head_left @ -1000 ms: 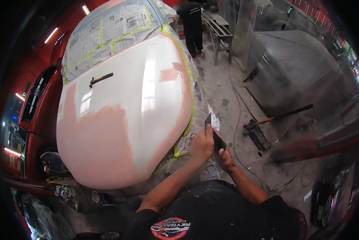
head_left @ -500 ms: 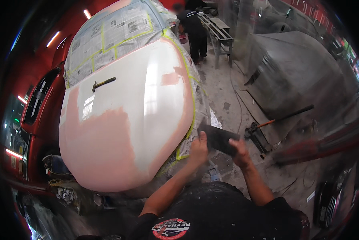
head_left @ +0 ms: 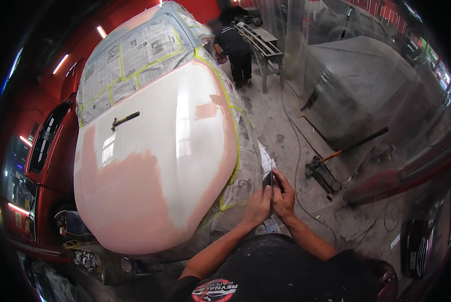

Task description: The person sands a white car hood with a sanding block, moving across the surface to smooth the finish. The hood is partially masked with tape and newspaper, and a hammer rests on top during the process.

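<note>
Just off the near right corner of the car hood (head_left: 160,136), my two hands are close together on a dark sheet of sandpaper (head_left: 268,179). The sheet is turned nearly edge-on, so little of its face shows. My left hand (head_left: 257,209) grips it with the thumb up along its near side. My right hand (head_left: 284,198) closes on its right side, fingers bent over toward the left hand. White paint and pink filler or primer patches cover the hood. A hammer (head_left: 126,121) lies on the hood near the windshield.
Newspaper and yellow tape (head_left: 230,201) mask the hood's edge and windshield. A floor jack (head_left: 320,173) with a long handle stands on the right. Plastic sheeting (head_left: 366,75) drapes a vehicle beyond it. A co-worker (head_left: 235,48) bends beside a metal bench (head_left: 265,50). A red car (head_left: 54,151) stands left.
The sandpaper has turned from lying broad and flat to nearly edge-on. My right hand has moved left, up against my left hand. My view has shifted slightly.
</note>
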Motion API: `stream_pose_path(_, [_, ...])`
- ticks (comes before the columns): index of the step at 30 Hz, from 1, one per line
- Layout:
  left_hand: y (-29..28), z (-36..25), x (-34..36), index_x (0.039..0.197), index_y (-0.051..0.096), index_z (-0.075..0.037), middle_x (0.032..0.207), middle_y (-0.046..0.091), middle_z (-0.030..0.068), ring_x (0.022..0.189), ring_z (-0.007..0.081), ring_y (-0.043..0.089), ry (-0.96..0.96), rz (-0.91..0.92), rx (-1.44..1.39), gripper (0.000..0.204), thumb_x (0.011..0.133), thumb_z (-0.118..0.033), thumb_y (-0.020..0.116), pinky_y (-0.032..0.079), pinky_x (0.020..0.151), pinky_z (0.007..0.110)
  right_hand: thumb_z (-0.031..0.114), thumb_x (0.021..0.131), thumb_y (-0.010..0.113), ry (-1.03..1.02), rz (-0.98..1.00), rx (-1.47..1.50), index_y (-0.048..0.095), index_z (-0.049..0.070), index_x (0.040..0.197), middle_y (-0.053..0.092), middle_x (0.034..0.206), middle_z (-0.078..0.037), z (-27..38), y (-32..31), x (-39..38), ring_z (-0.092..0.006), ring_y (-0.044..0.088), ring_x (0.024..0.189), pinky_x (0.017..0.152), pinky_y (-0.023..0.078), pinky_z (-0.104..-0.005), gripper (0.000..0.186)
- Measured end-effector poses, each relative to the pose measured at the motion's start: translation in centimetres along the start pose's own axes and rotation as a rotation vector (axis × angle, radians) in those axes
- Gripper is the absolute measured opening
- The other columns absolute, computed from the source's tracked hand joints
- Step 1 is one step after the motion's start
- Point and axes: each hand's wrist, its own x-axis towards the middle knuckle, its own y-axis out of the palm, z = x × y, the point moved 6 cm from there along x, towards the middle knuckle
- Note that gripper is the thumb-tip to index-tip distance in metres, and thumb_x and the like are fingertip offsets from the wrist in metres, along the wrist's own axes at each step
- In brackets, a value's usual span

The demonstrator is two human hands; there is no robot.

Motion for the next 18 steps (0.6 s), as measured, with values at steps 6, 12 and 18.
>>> stream_pose_path(6, [1.1,-3.2,0.0,0.144,0.042,0.0,0.127,0.058,0.0304,0.113,0.0455,0.058,0.096,0.037,0.293,0.061,0.09,-0.021,0.059,0.045,0.094,0.047,0.066,0.098,0.035,-0.052,-0.023,0.23,0.026,0.007,0.154,0.038,0.149,-0.018,-0.1,-0.1,0.6,-0.0274,0.044,0.133,0.108,0.04,-0.0379,0.082])
stream_pose_path(12, [2.3,-7.6,-3.1,0.143,0.045,0.0,0.125,0.059,0.0272,0.1,0.0414,0.061,0.807,-0.144,0.525,0.071,0.076,-0.011,0.068,0.048,0.087,0.045,0.078,0.091,0.028,0.075,-0.006,0.918,0.025,0.004,0.153,0.048,0.137,-0.016,3.5,-2.1,3.5,-0.0275,0.052,0.122,0.101,0.047,-0.0427,0.096])
stream_pose_path(18, [-0.8,-9.8,-0.3,0.142,0.048,-0.003,0.103,0.066,0.0219,0.087,0.0379,0.063,0.497,-0.329,0.341,0.056,0.089,-0.014,0.06,0.051,0.076,0.042,0.064,0.1,0.028,0.093,0.021,0.751,0.028,0.005,0.152,0.045,0.145,-0.013,5.5,0.6,1.4,-0.0264,0.046,0.131,0.109,0.04,-0.0423,0.078])
